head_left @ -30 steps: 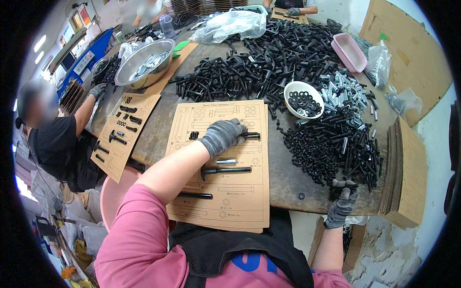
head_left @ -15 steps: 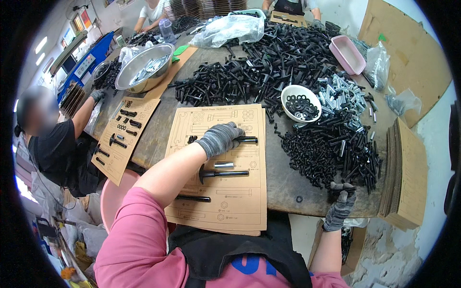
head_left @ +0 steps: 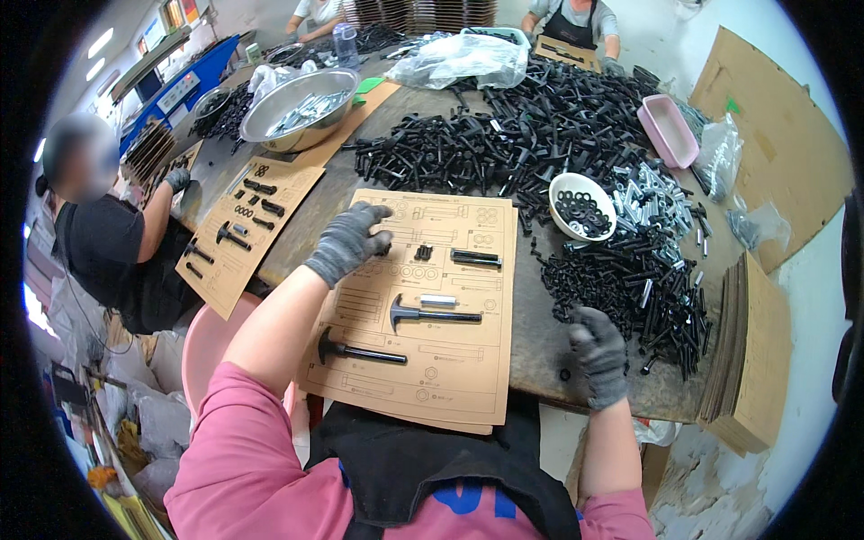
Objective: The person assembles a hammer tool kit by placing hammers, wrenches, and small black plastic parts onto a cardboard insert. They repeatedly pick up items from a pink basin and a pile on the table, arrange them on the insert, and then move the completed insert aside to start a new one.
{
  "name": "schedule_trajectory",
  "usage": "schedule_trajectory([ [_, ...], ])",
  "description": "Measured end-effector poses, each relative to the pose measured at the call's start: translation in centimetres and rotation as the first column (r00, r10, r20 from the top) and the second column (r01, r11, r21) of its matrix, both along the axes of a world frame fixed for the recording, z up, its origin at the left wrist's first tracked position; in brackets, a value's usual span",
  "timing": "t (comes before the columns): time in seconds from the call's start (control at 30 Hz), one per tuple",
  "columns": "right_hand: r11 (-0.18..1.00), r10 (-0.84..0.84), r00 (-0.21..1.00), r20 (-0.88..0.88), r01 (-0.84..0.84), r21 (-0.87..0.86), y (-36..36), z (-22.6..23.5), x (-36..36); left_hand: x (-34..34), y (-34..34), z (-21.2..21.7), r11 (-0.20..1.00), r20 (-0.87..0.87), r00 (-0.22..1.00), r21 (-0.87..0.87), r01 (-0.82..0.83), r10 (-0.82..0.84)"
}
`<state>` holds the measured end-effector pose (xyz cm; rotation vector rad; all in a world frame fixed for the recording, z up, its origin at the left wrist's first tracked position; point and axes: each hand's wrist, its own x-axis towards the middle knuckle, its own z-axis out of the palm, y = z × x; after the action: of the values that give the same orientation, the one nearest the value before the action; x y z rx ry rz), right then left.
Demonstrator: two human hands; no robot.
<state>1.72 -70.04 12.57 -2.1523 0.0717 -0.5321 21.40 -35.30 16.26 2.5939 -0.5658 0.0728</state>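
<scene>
My gloved left hand (head_left: 349, 241) is over the upper left of a printed cardboard sheet (head_left: 373, 301), its fingers apart. Small black parts (head_left: 382, 248) show just beneath its fingertips, partly hidden. Beside them lie more short black parts (head_left: 423, 253) and black bolts (head_left: 475, 258). Lower down are a silver sleeve (head_left: 437, 301) and two black T-shaped pieces, one (head_left: 436, 314) above the other (head_left: 364, 352). My gloved right hand (head_left: 599, 357) hovers at the near edge of a heap of small black screws (head_left: 585, 279), fingers curled in. Whatever it holds is hidden.
A white bowl of black washers (head_left: 581, 207) stands among silver sleeves (head_left: 643, 198) and a large heap of black hardware (head_left: 504, 135). Stacked cardboard (head_left: 747, 360) leans at right. Leftward are a metal basin (head_left: 301, 112), another laid-out sheet (head_left: 256, 225) and a co-worker (head_left: 108, 234).
My left hand has moved left across the sheet, uncovering black bolts and short parts. My right hand has drawn left and its fingers have curled in. The view has shifted slightly.
</scene>
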Motion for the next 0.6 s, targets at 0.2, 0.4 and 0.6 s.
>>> schedule_trajectory([
  [0.2, 0.827, 0.242, 0.937, -0.251, -0.335, -0.452, 6.4, 1.1, 7.6, -0.9, 9.0, -4.5, 0.950, 0.042, 0.949, 0.002, -0.312, 0.311],
  [0.4, 0.494, 0.165, 0.894, -0.417, -0.441, -0.749, 9.7, 0.9, 12.2, -1.6, 11.8, -8.4, 0.945, 0.290, 0.901, -0.052, -0.323, 0.324],
  [0.6, 0.487, 0.204, 0.908, -0.367, -0.419, -0.766, 9.7, 0.4, 12.4, -1.9, 11.2, -8.4, 0.940, 0.327, 0.882, -0.083, -0.331, 0.340],
])
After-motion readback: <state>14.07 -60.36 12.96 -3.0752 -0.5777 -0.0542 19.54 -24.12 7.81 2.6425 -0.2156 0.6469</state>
